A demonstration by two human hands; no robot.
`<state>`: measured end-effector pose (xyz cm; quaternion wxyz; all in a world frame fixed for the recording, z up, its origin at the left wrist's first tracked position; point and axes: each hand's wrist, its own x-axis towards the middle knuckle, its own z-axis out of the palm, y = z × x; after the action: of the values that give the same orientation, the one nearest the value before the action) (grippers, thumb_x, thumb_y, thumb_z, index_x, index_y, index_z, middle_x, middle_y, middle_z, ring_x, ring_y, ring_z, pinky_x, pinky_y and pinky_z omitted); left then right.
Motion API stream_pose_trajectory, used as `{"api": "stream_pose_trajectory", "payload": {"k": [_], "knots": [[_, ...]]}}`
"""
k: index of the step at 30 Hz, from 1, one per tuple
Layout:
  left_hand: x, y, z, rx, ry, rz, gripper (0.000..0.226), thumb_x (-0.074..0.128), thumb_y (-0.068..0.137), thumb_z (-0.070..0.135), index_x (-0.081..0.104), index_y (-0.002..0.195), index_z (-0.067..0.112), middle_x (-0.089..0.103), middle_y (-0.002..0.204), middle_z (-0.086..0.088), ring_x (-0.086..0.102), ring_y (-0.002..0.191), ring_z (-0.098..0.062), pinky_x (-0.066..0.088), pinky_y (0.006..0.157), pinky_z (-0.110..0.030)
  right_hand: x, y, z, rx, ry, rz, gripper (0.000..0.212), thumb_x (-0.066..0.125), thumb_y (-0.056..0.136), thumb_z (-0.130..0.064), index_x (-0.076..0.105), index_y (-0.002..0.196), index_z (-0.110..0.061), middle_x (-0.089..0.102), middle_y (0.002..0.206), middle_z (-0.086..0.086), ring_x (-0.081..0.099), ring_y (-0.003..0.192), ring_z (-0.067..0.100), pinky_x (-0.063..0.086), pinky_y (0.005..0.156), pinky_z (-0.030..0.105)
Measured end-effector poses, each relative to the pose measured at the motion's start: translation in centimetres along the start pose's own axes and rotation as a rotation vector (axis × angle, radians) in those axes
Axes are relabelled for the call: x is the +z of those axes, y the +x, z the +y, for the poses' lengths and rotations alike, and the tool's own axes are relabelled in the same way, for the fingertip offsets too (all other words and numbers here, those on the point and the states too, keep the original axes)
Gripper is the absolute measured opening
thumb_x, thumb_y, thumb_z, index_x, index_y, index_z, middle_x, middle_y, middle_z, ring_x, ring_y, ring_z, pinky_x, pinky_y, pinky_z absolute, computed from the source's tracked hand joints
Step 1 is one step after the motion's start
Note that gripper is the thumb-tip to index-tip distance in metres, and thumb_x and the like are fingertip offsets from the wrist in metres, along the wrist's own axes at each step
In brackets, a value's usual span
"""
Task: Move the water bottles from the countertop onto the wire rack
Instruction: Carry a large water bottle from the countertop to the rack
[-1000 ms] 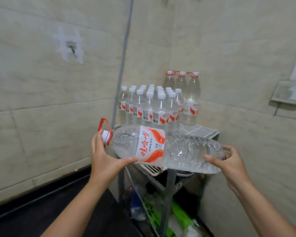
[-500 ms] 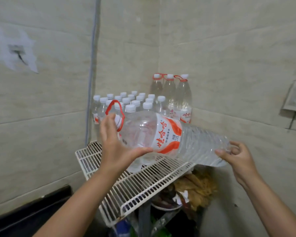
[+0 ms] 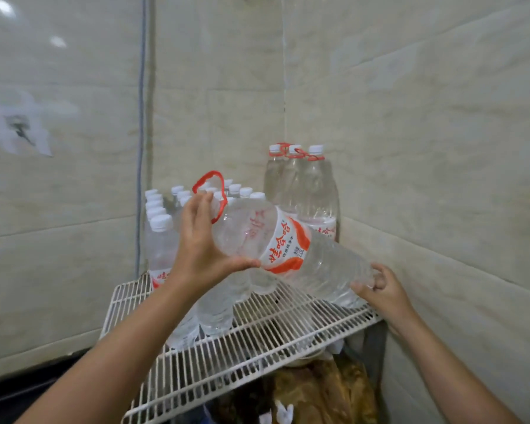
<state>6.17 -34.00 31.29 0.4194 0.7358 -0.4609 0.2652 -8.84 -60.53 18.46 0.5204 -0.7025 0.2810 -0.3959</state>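
- The large bottle (image 3: 291,249) carries a white label with red wave shapes and red Chinese characters; they show sideways and cannot be read clearly.
- Small black print beside them is illegible.

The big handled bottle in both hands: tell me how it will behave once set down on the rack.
The big bottle looks full, so probably heavy. Laid sideways on the wire rack, its round ribbed body may roll. Stood upright, it looks tall enough to tip.

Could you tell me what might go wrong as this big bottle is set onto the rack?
1. The big bottle is tilted, base low over the rack; swinging it upright could topple the small bottles beside it.
2. The right hand holds only the base edge, so it may slip.
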Motion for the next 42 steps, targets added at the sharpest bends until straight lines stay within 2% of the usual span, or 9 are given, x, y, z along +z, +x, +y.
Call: {"api": "stream_pose_trajectory", "payload": {"k": [8,14,16,19,25,30,36,39,42], "knots": [[2.6,2.8,-0.9,0.020,0.058,-0.105,0.124,0.087,0.039,0.030,0.020,0.140,0.003,0.024,0.142,-0.020,0.022,0.133,-0.028,0.015,0.102,-0.020,-0.1,2.1,0.9,0.040,-0.129,-0.194,0.054,0.073,0.073,-0.030,0.041,0.116,-0.025,0.058,0.104,-0.004,0.061,0.094,0.016,0.051,0.087,0.037],[3.4,5.0,-0.9,0.094,0.026,-0.159,0.126,0.087,0.042,0.030,0.014,0.142,0.005,0.017,0.147,-0.018,0.016,0.135,-0.022,0.012,0.104,-0.019,-0.9,2.4,-1.6,0.017,-0.523,-0.245,0.046,0.070,0.070,-0.045,0.043,0.103,-0.027,0.058,0.094,-0.007,0.060,0.082,0.011,0.049,0.070,0.026],[3.6,6.0,-0.6,0.130,0.037,-0.194,0.128,0.087,0.041,0.031,0.012,0.142,0.006,0.015,0.147,-0.018,0.016,0.137,-0.027,0.014,0.105,-0.025,-0.8,2.3,-2.7,-0.155,-0.652,-0.222,0.058,0.072,0.065,-0.043,0.046,0.114,-0.026,0.059,0.112,-0.001,0.057,0.096,0.013,0.046,0.082,0.026],[3.9,7.3,-0.1,0.184,0.046,-0.221,0.130,0.088,0.041,0.028,0.011,0.143,0.008,0.015,0.148,-0.016,0.016,0.137,-0.026,0.012,0.104,-0.021,1.0,1.4,-4.2,-0.343,-0.583,-0.252,0.101,0.069,0.056,-0.057,0.021,0.140,-0.028,0.033,0.144,-0.003,0.034,0.127,0.012,0.031,0.107,0.034],[5.0,9.8,0.9,0.233,0.016,-0.262,0.130,0.087,0.042,0.030,0.008,0.143,0.009,0.014,0.150,-0.014,0.015,0.138,-0.024,0.011,0.103,-0.019,5.2,1.5,-5.5,-0.432,-0.655,-0.009,0.123,0.073,0.059,-0.058,-0.018,0.137,-0.033,-0.004,0.155,0.001,0.000,0.142,0.017,0.004,0.115,0.034],[6.2,11.4,1.5,0.265,0.004,-0.260,0.127,0.087,0.046,0.027,0.006,0.143,0.009,0.011,0.152,-0.012,0.012,0.141,-0.023,0.010,0.107,-0.021,6.3,2.1,-6.7,-0.506,-0.551,0.208,0.108,0.077,0.058,-0.047,0.019,0.143,-0.013,0.036,0.140,0.014,0.033,0.130,0.029,0.029,0.108,0.043],[6.2,8.4,0.9,0.292,0.226,-0.175,0.103,0.075,0.068,0.034,0.006,0.142,0.013,0.011,0.153,-0.014,0.009,0.141,-0.025,0.006,0.109,-0.029,6.9,2.4,-6.2,-0.488,-0.469,0.359,0.101,0.081,0.056,-0.043,0.032,0.137,-0.008,0.043,0.137,0.015,0.039,0.127,0.030,0.032,0.106,0.045],[5.1,5.7,-0.4,0.248,0.502,-0.192,0.077,0.052,0.082,0.049,0.022,0.142,0.010,0.018,0.151,-0.017,0.002,0.140,-0.026,0.004,0.111,-0.040,6.8,2.6,-6.1,-0.428,-0.390,0.470,0.103,0.085,0.053,-0.036,0.033,0.136,-0.004,0.045,0.133,0.020,0.042,0.123,0.034,0.035,0.103,0.047],[4.7,3.0,-1.7,0.270,0.675,-0.165,0.072,0.012,0.092,0.053,0.053,0.123,0.002,0.049,0.131,-0.025,0.038,0.125,-0.044,0.020,0.097,-0.058,6.5,3.1,-5.9,-0.352,-0.337,0.602,0.100,0.086,0.053,-0.033,0.036,0.131,0.004,0.048,0.127,0.026,0.045,0.118,0.039,0.035,0.099,0.045]]}}
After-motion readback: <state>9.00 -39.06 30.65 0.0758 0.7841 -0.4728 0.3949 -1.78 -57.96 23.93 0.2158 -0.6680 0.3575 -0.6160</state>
